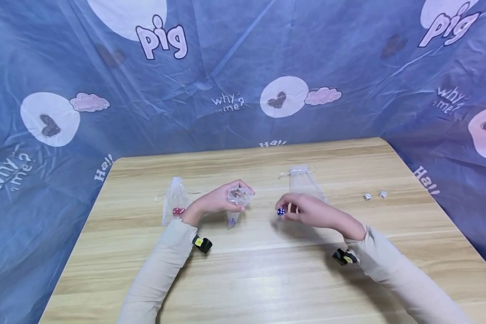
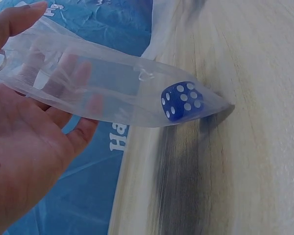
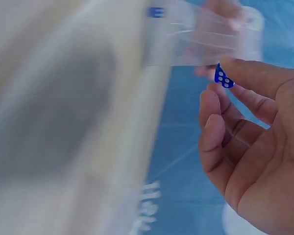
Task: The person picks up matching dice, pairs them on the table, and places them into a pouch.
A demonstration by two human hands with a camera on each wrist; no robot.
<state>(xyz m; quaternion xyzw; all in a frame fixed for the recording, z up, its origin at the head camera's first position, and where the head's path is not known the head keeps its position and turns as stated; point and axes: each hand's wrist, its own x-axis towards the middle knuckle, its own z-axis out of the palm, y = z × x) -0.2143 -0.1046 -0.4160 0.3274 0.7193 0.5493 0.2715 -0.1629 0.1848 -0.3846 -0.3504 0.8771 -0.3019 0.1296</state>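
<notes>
1. Currently pinching a blue die (image 1: 281,211) between thumb and fingertip of the right hand (image 1: 308,210), just above the table (image 1: 247,279).
2. Gripping a sheer bag (image 2: 122,93) in the left hand (image 1: 218,199), with a second blue die (image 2: 182,102) low inside, near the pointed corner.
3. Well inside the table's edges, with a gap between both hands and white dice (image 1: 367,196) farther right.

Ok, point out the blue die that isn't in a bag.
The blue die pinched in the right hand; the other blue die sits inside the sheer bag the left hand holds.
</notes>
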